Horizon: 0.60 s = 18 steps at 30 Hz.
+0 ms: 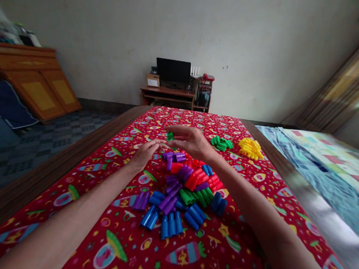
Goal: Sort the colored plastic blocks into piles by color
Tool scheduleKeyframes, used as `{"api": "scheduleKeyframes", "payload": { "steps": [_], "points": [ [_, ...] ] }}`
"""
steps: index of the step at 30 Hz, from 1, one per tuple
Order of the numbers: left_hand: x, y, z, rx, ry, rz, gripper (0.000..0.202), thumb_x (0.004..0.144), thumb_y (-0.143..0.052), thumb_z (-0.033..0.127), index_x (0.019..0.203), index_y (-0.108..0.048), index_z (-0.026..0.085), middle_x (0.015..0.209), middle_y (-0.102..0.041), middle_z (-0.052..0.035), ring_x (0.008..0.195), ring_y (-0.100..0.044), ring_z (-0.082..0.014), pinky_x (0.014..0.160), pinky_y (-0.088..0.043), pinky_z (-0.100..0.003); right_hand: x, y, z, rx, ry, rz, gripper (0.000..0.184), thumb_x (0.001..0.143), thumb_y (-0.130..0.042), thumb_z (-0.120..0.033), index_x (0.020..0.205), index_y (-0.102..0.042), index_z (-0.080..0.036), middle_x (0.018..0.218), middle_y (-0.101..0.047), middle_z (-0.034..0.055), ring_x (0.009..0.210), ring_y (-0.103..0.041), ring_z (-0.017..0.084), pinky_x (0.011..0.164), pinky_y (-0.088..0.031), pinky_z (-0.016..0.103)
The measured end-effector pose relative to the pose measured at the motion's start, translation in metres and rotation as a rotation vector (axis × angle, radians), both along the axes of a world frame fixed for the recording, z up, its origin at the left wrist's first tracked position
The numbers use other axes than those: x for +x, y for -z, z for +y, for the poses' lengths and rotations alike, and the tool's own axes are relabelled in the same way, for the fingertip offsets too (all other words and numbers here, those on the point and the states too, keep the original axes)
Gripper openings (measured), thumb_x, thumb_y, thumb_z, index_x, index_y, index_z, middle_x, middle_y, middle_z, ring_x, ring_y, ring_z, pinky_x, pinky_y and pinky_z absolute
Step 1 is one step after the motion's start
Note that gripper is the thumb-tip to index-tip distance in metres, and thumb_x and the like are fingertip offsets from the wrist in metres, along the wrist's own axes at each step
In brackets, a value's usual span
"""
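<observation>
Above the middle of the tabletop (pixel 70 158): a green block (pixel 170 136) is pinched at the fingertips of the right hand (pixel 191 142), held clear of the heap below, probably so it can be handled without nudging the others.
Right hand: thumb and fingers closed on the green block, palm down, with the forearm reaching in from the near right corner.
Left hand (pixel 146 150): fingers stretched out loosely and holding nothing that shows. The tips are just beside the green block, seemingly placed to meet or steady it.
Mixed heap (pixel 187 189): purple, red, blue and green blocks lie jumbled at the middle, under and near both hands.
Green pile (pixel 221 143): toward the far right edge, one colour only, apparently grouped by colour.
Yellow pile (pixel 250 148): just beside the green pile, nearer the right edge.
Tablecloth (pixel 144 248): red with a cartoon print, covering the top.
Beyond the far edge: a desk (pixel 167 93) with a monitor (pixel 173 71) against the wall.
</observation>
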State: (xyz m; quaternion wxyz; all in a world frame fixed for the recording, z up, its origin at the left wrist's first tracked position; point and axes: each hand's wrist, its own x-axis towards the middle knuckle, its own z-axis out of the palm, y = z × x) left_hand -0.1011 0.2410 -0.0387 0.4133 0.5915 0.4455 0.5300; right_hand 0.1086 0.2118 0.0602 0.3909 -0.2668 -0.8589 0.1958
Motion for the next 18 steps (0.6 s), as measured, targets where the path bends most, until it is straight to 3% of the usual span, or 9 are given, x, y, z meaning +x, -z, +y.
{"api": "scheduleKeyframes", "payload": {
  "steps": [2,5,8,11,14,18],
  "points": [
    [0.0,0.001,0.0,-0.007,0.026,-0.009,0.033,0.072,-0.061,0.043,0.092,-0.068,0.017,0.088,-0.073,-0.0071,0.09,-0.067,-0.0246,0.087,-0.051,-0.04,0.03,-0.003,0.019,0.041,0.236,0.021,0.041,0.082,-0.064,-0.021,0.122,-0.066,-0.018,0.105,-0.072,0.0066,0.093,-0.066,0.018,0.085,-0.049,0.031],
    [0.002,-0.002,-0.002,-0.015,0.033,-0.018,0.034,0.071,-0.063,0.043,0.094,-0.068,0.017,0.089,-0.074,-0.0072,0.087,-0.067,-0.0234,0.088,-0.05,-0.039,0.079,0.008,0.047,0.093,0.618,-0.093,0.047,0.079,-0.063,-0.018,0.126,-0.064,-0.015,0.095,-0.073,0.0093,0.09,-0.066,0.023,0.083,-0.048,0.035],
    [0.004,-0.005,-0.006,-0.005,0.038,-0.001,0.034,0.072,-0.063,0.042,0.093,-0.068,0.017,0.09,-0.074,-0.0074,0.086,-0.067,-0.0237,0.088,-0.05,-0.039,0.117,0.023,0.066,0.082,0.814,-0.224,0.05,0.08,-0.057,-0.018,0.13,-0.06,-0.012,0.097,-0.073,0.0125,0.09,-0.066,0.025,0.08,-0.047,0.035],
    [0.005,-0.006,-0.007,0.008,0.046,-0.002,0.033,0.071,-0.064,0.042,0.092,-0.068,0.017,0.089,-0.075,-0.0075,0.086,-0.067,-0.024,0.089,-0.05,-0.039,0.135,0.035,0.078,0.05,0.854,-0.351,0.052,0.083,-0.051,-0.018,0.134,-0.056,-0.011,0.104,-0.071,0.0154,0.091,-0.064,0.025,0.078,-0.045,0.032],
    [0.004,-0.006,-0.007,0.006,0.053,-0.002,0.034,0.071,-0.065,0.042,0.092,-0.069,0.016,0.087,-0.075,-0.0077,0.087,-0.067,-0.0244,0.088,-0.05,-0.039,0.138,0.043,0.087,0.0,0.802,-0.492,0.048,0.083,-0.047,-0.015,0.13,-0.058,-0.012,0.105,-0.071,0.0153,0.089,-0.062,0.022,0.073,-0.042,0.028],
    [0.003,-0.006,-0.007,0.006,0.055,0.009,0.034,0.071,-0.065,0.041,0.093,-0.069,0.016,0.088,-0.075,-0.0082,0.087,-0.067,-0.0241,0.088,-0.05,-0.039,0.136,0.048,0.091,-0.049,0.712,-0.623,0.03,0.087,-0.042,-0.016,0.096,-0.07,-0.012,0.083,-0.07,0.0113,0.071,-0.055,0.017,0.063,-0.034,0.025]
  ]
}}
